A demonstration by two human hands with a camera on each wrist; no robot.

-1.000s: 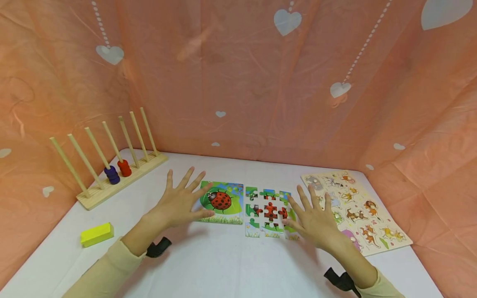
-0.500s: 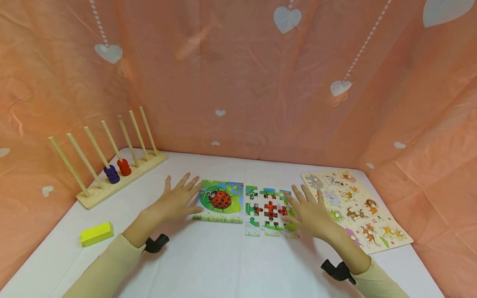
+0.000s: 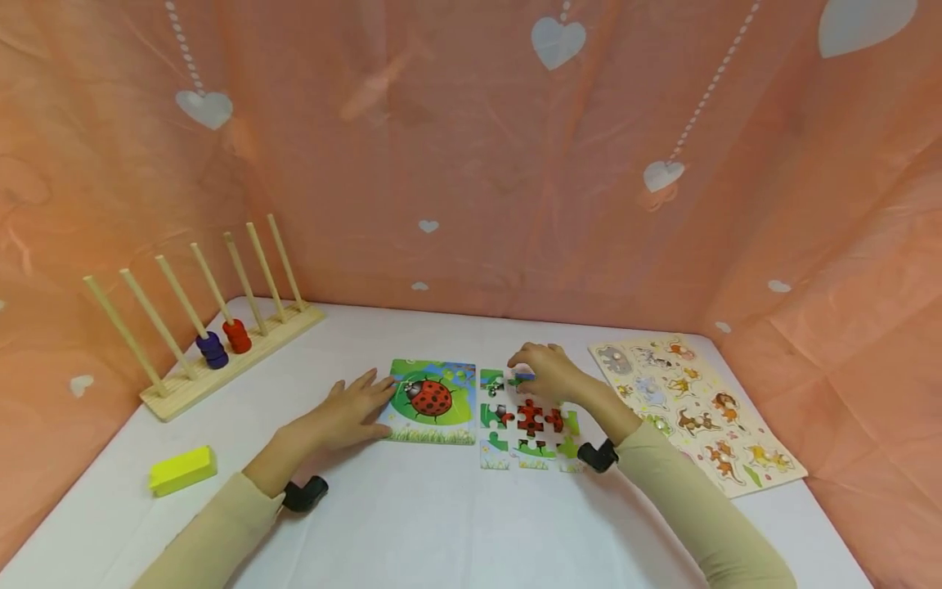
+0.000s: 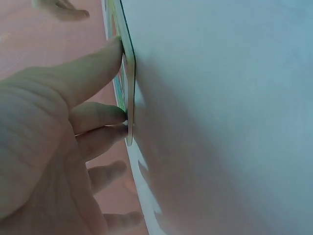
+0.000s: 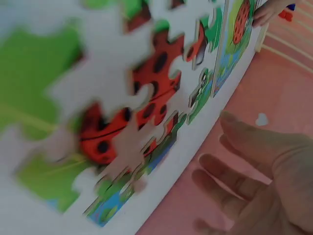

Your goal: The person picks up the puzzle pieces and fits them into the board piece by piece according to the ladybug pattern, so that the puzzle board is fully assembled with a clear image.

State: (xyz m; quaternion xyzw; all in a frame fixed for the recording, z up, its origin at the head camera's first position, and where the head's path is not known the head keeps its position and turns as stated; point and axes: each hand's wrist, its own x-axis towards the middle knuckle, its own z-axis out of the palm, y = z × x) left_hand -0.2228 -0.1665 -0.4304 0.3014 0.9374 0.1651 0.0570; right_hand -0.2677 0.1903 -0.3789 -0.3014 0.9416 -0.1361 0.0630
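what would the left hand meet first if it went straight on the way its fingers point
Most likely the ladybug picture board: the left hand points toward it, and its fingers seem to touch the board's edge, though contact is hard to judge.

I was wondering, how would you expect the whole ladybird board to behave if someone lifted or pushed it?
The ladybird board would probably stay stiff, as its edge runs straight in the left wrist view. Being thin, it is likely fairly light. Being broad and flat, it should probably slide rather than roll when pushed.
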